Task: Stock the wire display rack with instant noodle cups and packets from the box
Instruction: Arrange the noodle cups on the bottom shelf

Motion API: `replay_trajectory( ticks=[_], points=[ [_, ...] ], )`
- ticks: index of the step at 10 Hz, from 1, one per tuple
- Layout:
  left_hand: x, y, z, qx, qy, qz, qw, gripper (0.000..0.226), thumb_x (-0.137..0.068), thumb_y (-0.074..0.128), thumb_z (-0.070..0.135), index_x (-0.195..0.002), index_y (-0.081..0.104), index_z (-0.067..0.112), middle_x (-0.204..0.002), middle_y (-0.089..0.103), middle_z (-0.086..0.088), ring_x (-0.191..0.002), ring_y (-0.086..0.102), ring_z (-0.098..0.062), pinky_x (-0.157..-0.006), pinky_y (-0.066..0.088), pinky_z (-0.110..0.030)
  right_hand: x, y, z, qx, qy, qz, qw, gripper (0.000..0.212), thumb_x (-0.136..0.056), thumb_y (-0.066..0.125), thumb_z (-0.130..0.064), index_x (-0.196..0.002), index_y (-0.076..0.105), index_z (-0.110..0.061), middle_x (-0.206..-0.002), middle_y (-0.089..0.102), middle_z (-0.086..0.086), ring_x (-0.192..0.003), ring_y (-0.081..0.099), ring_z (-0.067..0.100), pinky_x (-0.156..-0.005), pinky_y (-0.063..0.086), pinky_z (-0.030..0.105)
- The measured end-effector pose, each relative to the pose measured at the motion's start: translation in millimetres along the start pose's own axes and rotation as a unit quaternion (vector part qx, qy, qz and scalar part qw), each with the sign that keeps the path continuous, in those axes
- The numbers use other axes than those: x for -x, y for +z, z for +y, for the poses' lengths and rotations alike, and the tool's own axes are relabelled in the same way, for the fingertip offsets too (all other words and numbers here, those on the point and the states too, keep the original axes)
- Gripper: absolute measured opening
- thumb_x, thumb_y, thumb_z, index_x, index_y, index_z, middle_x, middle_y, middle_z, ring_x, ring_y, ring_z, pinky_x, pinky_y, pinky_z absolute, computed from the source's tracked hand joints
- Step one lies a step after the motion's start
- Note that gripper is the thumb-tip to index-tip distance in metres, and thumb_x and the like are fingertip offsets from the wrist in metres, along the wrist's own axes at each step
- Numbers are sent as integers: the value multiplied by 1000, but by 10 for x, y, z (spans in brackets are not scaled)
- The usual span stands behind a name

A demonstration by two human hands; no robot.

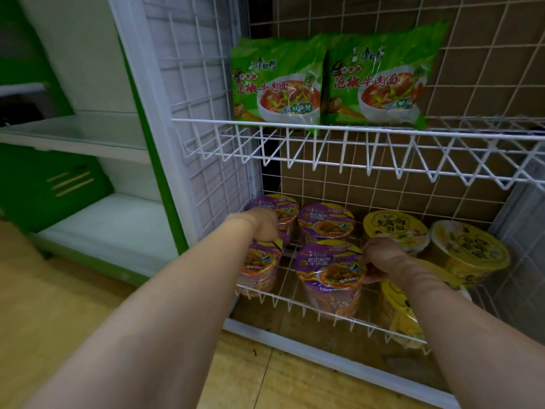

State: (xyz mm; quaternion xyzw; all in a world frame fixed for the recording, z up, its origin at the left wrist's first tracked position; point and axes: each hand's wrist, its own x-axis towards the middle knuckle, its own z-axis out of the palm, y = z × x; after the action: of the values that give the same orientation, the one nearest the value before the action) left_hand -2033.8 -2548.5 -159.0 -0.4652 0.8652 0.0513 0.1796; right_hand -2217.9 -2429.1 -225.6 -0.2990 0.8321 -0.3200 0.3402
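The wire display rack [354, 134] is made of thin white metal rods, welded into a square grid at the back and side, with shelves whose front edge is bent in a zigzag. Behind the grid there is brown cardboard.

On the upper shelf two green noodle packets [327, 81] stand upright side by side, leaning on the back grid. Their plastic film is glossy and a little wrinkled, with a printed bowl of red soup.

On the lower shelf [295, 299] stand round cups with flat foil lids. At the left are four purple cups in two rows, wrapped in shiny film. The left hand [262, 224] lies with curled fingers on the rim of the front-left purple cup [259, 268] and grips it from above; it also hides part of the rear-left cup [283, 206]. The right hand [380, 259] holds the right side of the front purple cup [330, 276], the fingers bent round its lid edge. Behind this one stands the other rear purple cup [326, 221].

To the right are yellow cups [469, 252], wider and lower in shape, with matte yellow lids; one of them [398, 314] is partly covered by the right forearm.

Left of the rack stands a green and white cabinet [88, 149] with smooth, flat shelves. The floor [53, 305] is pale wood with fine grain.
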Motion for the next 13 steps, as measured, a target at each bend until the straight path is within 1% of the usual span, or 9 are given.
replay_trajectory(
  ticks=[1,4,5,6,7,8,10,12,13],
  points=[
    [117,11,23,4,23,31,999,40,-97,44,17,-135,46,3,-138,48,-16,-124,48,-29,-100,41,-35,42,-5,-61,-16,4,1,1000,19,-90,53,3,-109,51,-1,-95,56,17,-82,61,30,-74,56,51],
    [336,40,253,38,64,50,996,44,-96,46,20,-138,43,6,-140,45,-13,-126,45,-27,-96,40,-29,130,143,-159,19,28,-72,997,20,-94,46,0,-112,54,5,-105,60,21,-67,61,26,-46,54,24],
    [226,-6,415,38,87,56,994,42,-95,49,23,-135,48,9,-136,49,-11,-123,48,-27,-97,41,-30,154,70,-202,9,70,-61,996,11,-94,51,-8,-89,55,0,-83,61,14,-57,66,25,-35,50,27],
    [100,22,667,55,111,61,990,44,-94,52,28,-134,49,11,-136,50,-11,-122,49,-28,-99,41,-30,132,-137,-73,18,3,-19,1000,17,-95,46,-10,-98,60,-1,-103,63,19,-92,66,32,-49,50,27],
    [11,98,1002,71,146,58,985,43,-95,50,24,-136,47,10,-138,48,-12,-125,46,-28,-103,39,-31,138,-395,99,35,-11,79,996,35,-97,44,-15,-126,54,4,-130,55,21,-122,51,33,-91,45,32],
    [-168,172,1351,91,185,78,976,38,-94,48,19,-131,49,14,-135,49,-12,-122,48,-29,-101,39,-32,23,-678,346,110,5,141,984,37,-100,38,-19,-130,51,-2,-136,51,15,-125,48,29,-99,39,29],
    [-437,282,1879,152,252,112,949,49,-95,45,16,-143,35,12,-150,27,-12,-136,31,-29,-111,30,-33,15,-929,780,94,27,175,980,34,-95,46,-20,-121,60,-3,-127,59,15,-117,55,31,-97,44,31],
    [-660,480,2031,99,275,67,954,56,-99,36,9,-151,19,22,-158,9,-15,-145,11,-31,-116,14,-33,-69,-979,1071,62,82,164,981,32,-97,43,-15,-119,59,1,-126,58,19,-115,55,31,-93,43,31],
    [-715,508,1986,127,280,89,947,48,-99,42,16,-146,33,24,-151,28,-15,-139,24,-32,-114,24,-37,-265,-979,1248,-50,106,208,971,29,-92,48,-23,-108,62,-3,-120,62,21,-101,60,31,-89,48,38]
  ],
)
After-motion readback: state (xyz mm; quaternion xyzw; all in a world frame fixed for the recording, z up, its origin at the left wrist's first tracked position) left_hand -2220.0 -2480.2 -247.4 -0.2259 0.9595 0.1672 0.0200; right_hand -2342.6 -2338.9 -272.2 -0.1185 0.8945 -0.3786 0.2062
